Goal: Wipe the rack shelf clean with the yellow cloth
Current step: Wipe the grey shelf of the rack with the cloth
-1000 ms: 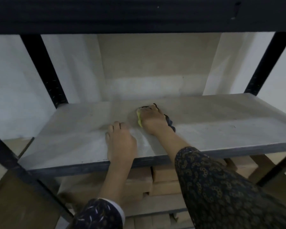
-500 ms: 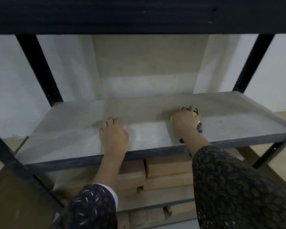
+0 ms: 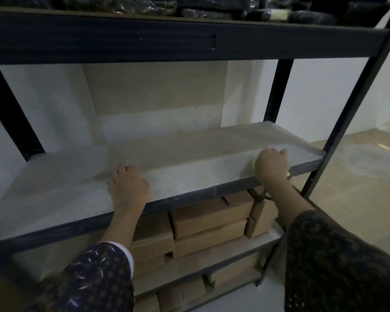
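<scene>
Peeking out from under the right hand (image 3: 271, 164), the yellow cloth (image 3: 252, 164) shows only as a pale sliver at the hand's left side and lies on the rack shelf (image 3: 189, 158), near the shelf's right end and close to its front edge. That hand has its fingers curled down over the cloth, gripping it and pressing it onto the grey board; the knuckles face the camera, so most of the cloth is hidden. Something dark hangs below the wrist over the front edge, too dim to tell what it is. The left hand (image 3: 128, 185) rests palm down on the same shelf, well apart from the cloth, towards the middle. Its fingers are loose, it holds nothing, and its wrist crosses the dark front rail. Both forearms come out of dark patterned sleeves (image 3: 95, 280). Under the shelf, brown cardboard boxes (image 3: 212, 212) are stacked tightly on the lower levels; any print on them is too dim to read. Above, a black beam (image 3: 167, 39) carries the next shelf, where dark wrapped bundles (image 3: 212, 5) lie. A black upright (image 3: 356, 91) slants down at the right, beside a pale floor (image 3: 358, 176).
</scene>
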A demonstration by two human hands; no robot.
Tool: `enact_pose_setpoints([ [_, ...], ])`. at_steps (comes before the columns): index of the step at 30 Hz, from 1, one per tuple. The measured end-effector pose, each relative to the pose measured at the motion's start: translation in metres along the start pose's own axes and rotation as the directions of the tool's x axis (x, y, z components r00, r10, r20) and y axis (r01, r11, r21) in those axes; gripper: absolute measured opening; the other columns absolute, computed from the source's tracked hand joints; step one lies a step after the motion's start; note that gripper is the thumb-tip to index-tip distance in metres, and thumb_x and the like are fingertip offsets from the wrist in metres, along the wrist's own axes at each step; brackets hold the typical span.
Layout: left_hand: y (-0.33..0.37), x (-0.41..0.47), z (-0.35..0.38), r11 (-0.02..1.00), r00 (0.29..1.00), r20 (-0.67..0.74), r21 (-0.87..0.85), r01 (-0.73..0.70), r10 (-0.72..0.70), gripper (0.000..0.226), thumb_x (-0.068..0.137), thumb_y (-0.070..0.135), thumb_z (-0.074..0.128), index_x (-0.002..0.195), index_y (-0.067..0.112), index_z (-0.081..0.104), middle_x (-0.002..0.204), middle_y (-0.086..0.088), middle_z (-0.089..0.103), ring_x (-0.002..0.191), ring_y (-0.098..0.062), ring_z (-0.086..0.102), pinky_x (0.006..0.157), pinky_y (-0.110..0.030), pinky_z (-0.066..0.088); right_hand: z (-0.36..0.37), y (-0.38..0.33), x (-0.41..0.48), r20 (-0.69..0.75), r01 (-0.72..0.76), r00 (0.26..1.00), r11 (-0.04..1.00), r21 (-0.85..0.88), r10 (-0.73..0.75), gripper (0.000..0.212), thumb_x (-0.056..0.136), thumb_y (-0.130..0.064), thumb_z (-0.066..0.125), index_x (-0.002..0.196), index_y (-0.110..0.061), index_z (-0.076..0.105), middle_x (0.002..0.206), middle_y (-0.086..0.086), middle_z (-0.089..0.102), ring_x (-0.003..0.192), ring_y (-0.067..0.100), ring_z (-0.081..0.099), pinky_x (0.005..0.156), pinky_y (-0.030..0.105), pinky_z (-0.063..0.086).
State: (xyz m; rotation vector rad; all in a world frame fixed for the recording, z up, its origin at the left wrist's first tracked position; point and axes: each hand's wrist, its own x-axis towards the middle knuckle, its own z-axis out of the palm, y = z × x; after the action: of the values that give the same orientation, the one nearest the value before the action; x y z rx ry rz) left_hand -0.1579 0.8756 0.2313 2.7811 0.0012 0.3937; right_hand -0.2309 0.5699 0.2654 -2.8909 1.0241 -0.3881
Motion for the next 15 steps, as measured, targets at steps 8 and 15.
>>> enact_pose_setpoints([
  [8, 0.095, -0.008, 0.021, 0.977, 0.982, 0.001, -0.094, -0.19, 0.191, 0.03, 0.091, 0.016, 0.044, 0.118, 0.01, 0.053, 0.124, -0.008, 0.049, 0.118, -0.027, 0.04, 0.092, -0.039, 0.04, 0.039, -0.084, 0.008, 0.097, 0.714, 0.659, 0.661, 0.232, -0.746, 0.044, 0.094, -0.045, 0.048, 0.126, -0.016, 0.056, 0.136, 0.006, 0.053, 0.128, 0.028, 0.045, 0.106, 0.041, 0.037],
  [15, 0.146, 0.02, 0.056, 0.992, 0.995, 0.064, -0.105, -0.073, 0.08, 0.031, 0.092, 0.015, 0.043, 0.121, 0.005, 0.05, 0.127, -0.012, 0.046, 0.116, -0.031, 0.043, 0.095, -0.041, 0.037, 0.063, -0.11, 0.087, 0.099, 0.672, 0.708, 0.71, 0.209, -0.699, 0.027, 0.091, -0.022, 0.048, 0.114, -0.012, 0.057, 0.13, 0.01, 0.054, 0.125, 0.028, 0.041, 0.098, 0.039, 0.036],
])
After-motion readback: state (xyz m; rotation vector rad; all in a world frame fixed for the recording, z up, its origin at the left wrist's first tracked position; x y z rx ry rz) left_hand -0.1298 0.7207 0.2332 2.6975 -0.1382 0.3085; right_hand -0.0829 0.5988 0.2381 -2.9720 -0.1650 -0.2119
